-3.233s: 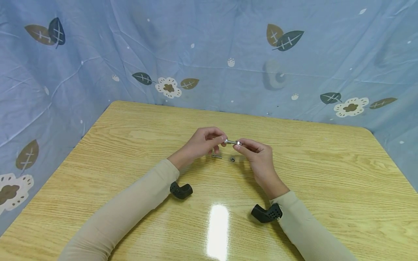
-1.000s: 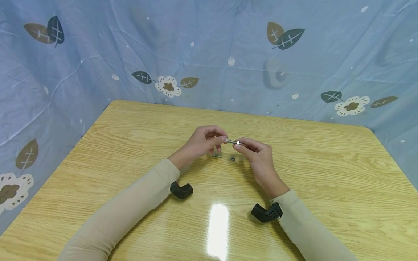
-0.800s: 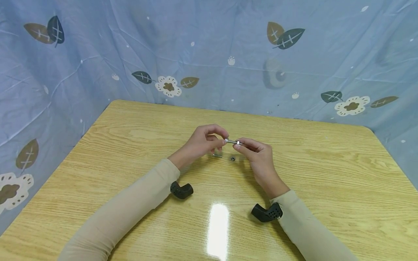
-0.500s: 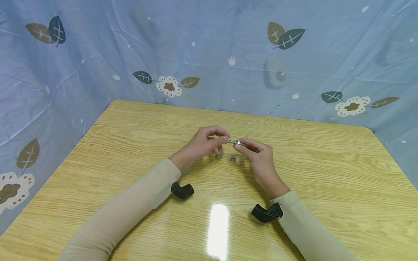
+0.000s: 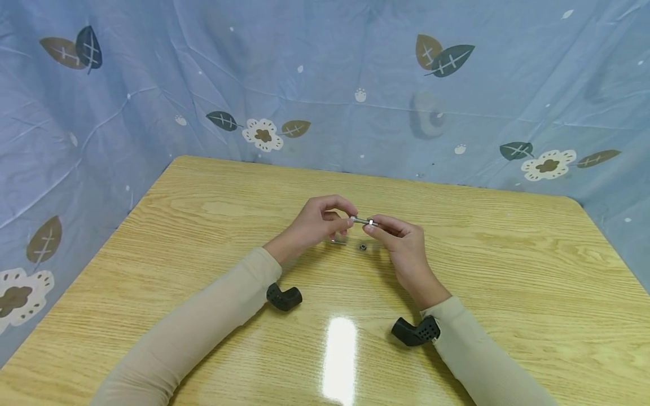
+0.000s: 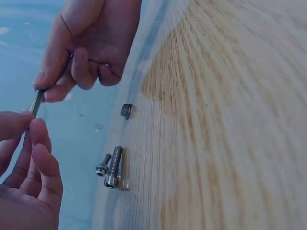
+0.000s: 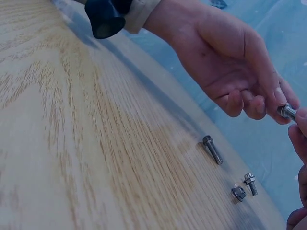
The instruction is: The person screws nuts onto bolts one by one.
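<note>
Silvery bolt (image 5: 361, 220) between left hand (image 5: 321, 220), right hand (image 5: 404, 244); ends partly hidden.

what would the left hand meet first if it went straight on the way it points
Probably the right hand, which faces the left hand across the bolt held between them. Depth is unclear in the head view, so contact isn't certain.

White glare (image 5: 339, 361) streaks the tabletop (image 5: 325, 293); both wrist views (bluish, softer) look dimmer.
</note>
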Demonstrator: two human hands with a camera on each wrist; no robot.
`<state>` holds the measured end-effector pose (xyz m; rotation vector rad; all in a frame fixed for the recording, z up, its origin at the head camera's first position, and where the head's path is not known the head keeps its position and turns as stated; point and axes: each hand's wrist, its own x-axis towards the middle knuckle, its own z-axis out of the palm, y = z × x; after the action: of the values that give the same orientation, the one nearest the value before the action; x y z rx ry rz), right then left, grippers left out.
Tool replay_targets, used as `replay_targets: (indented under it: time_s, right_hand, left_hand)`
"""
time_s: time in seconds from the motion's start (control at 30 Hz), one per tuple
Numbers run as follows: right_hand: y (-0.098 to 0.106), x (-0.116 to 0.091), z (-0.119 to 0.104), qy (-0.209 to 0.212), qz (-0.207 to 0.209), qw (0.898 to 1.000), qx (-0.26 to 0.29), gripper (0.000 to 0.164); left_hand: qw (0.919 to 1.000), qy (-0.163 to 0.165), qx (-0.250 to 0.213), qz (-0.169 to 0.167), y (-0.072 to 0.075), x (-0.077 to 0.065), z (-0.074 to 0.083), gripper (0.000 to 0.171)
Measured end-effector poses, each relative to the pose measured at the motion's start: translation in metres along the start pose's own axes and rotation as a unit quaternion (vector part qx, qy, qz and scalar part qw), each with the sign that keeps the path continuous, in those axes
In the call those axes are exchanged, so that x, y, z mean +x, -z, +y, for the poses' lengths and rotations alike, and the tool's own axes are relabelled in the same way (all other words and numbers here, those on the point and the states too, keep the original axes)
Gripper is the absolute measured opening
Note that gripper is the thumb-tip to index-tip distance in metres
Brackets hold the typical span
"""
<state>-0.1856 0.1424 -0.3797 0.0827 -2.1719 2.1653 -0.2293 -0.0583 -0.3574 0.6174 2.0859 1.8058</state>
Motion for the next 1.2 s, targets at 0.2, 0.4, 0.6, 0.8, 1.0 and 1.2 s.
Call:
replay_targets:
  time_s: [0.2,0.4,0.6,0.8,1.0,1.2]
  right_hand:
    - [0.0,-0.0003,-0.0001,-0.005,-0.002,1.0,-0.002,0.04]
    - [-0.0002,-0.0007,-0.0001,-0.008,-0.001,1.0,-0.001,0.041]
    - [-0.0006,-0.0007,0.0003,-0.014,0.0,1.0,-0.004,0.038]
    - [0.0004,-0.0001,0.0,-0.012,0.0,1.0,-0.011,0.038]
    - [0.0014,0.0009,0.0008,-0.012,0.002,1.0,-0.01,0.04]
    - [0.0005,0.0006,0.0008,-0.009,0.003,1.0,-0.01,0.036]
  left_hand:
    - [0.9998,0.016,0.006,0.009,-0.0008,0.0008,-0.0008,0.022]
    - [0.9993,0.036,0.001,0.012,-0.002,0.0018,-0.0018,0.026]
    - [0.9995,0.029,0.004,0.012,-0.002,0.0007,-0.0001,0.025]
    - [0.9998,0.016,0.002,0.011,-0.0014,0.0004,0.0004,0.024]
    - [0.9999,-0.006,-0.008,0.007,-0.0011,-0.0008,0.0013,0.015]
    - [0.9998,-0.02,-0.009,0.001,0.0001,-0.0004,0.0019,0.016]
